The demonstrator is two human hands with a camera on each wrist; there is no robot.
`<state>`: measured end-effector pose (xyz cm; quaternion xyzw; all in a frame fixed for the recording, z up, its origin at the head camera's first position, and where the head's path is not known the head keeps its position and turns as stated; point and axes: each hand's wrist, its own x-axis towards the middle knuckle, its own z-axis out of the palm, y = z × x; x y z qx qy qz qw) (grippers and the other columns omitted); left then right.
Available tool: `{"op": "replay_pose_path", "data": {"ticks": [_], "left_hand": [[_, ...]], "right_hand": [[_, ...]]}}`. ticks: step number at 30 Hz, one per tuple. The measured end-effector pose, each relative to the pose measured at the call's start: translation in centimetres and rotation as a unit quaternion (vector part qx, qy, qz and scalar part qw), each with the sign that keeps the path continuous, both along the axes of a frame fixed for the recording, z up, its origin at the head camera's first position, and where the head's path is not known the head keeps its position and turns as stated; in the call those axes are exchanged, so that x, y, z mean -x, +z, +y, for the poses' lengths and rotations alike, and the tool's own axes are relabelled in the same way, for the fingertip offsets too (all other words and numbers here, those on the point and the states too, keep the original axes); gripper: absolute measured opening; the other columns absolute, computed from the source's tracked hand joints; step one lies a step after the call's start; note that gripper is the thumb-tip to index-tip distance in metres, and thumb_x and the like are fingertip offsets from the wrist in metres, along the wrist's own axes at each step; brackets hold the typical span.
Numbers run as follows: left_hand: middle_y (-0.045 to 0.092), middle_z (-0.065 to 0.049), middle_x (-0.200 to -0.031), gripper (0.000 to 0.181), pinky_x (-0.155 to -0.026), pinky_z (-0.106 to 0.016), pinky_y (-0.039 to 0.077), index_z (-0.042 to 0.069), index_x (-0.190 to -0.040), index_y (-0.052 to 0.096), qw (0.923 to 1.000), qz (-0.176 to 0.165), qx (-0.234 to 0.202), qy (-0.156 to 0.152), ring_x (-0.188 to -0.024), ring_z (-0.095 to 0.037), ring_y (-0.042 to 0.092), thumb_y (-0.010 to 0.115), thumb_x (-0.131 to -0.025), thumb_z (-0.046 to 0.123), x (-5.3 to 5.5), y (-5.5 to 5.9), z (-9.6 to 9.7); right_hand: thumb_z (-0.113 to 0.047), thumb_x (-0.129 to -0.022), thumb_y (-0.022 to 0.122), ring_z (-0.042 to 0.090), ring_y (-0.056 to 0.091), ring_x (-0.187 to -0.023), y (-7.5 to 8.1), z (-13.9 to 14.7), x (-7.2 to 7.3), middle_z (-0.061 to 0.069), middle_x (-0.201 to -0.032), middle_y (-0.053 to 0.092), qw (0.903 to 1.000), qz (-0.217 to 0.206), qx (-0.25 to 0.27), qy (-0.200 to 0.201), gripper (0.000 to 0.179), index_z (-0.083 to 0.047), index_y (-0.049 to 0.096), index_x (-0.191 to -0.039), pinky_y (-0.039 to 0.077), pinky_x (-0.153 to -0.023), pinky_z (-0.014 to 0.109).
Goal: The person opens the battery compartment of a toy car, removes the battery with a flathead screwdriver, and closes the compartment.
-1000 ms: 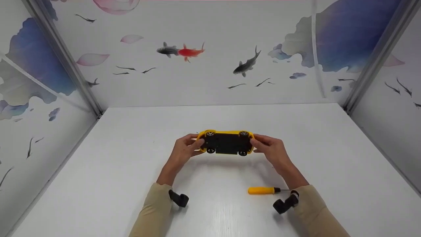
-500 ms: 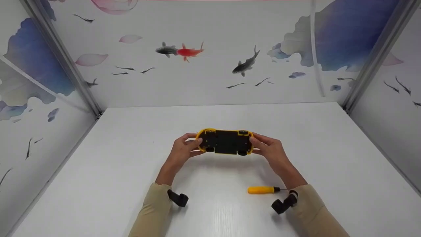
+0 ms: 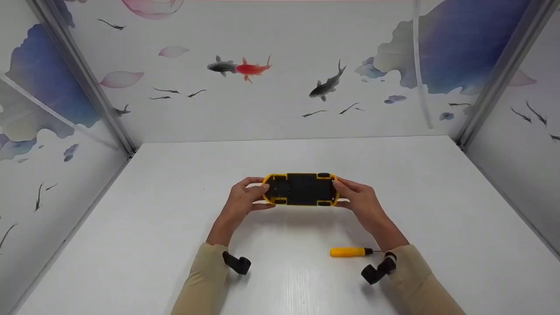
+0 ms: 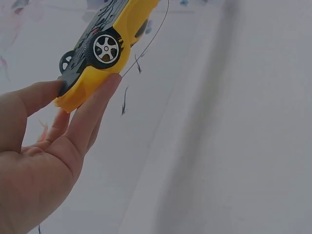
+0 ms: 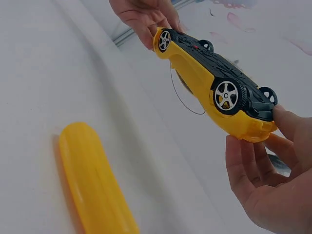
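Observation:
A yellow toy car (image 3: 306, 189) is held up over the white table, its black underside turned toward the head camera. My left hand (image 3: 243, 197) grips one end, with the thumb on the underside and the fingers along the yellow body. At the opposite end my right hand (image 3: 359, 197) pinches the car the same way. The right wrist view shows the car's black wheels with silver spokes (image 5: 226, 95), and a thin dark wire (image 5: 181, 97) hanging in a loop from its side. The left wrist view shows the left fingers (image 4: 92, 107) under the yellow bodywork.
A screwdriver with a yellow handle (image 3: 348, 252) lies on the white table (image 3: 175, 218), its shaft running toward the right wrist. White panels printed with fish and petals (image 3: 280, 113) enclose the table at the back and sides. Black wrist cameras (image 3: 238, 264) sit on both wrists.
The toy car has been tilted so its underside faces the head camera more squarely and its wheel faces no longer show there. Both hands keep their grip, nearly in place.

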<state>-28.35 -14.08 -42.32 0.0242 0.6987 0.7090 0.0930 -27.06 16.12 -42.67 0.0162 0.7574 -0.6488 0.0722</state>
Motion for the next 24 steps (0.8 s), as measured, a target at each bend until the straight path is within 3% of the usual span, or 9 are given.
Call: {"op": "replay_pose_path", "data": {"ticks": [11, 24], "left_hand": [[0.066, -0.022, -0.128, 0.043, -0.089, -0.038, 0.06, 0.005, -0.135, 0.055, 0.9999, 0.003, -0.015, -0.001, -0.105, -0.028, 0.071, 0.065, -0.098, 0.025, -0.06, -0.12, 0.18], [0.062, -0.023, -0.132, 0.052, -0.093, -0.039, 0.058, 0.005, -0.143, 0.045, 0.9989, -0.025, -0.036, -0.018, -0.114, -0.03, 0.067, 0.065, -0.096, 0.015, 0.01, -0.61, 0.36]], "right_hand": [[-0.041, -0.1, 0.059, 0.023, 0.058, -0.116, 0.47, 0.23, 0.01, 0.012, -0.144, 0.053, 0.9993, -0.002, 0.032, 0.019, 0.055, -0.018, 0.05, -0.149, 0.057, -0.092, 0.025], [-0.043, -0.098, 0.06, 0.022, 0.06, -0.118, 0.41, 0.11, 0.15, 0.012, -0.14, 0.057, 0.9983, -0.03, 0.049, 0.007, 0.056, -0.016, 0.052, -0.146, 0.057, -0.094, 0.026]]}}
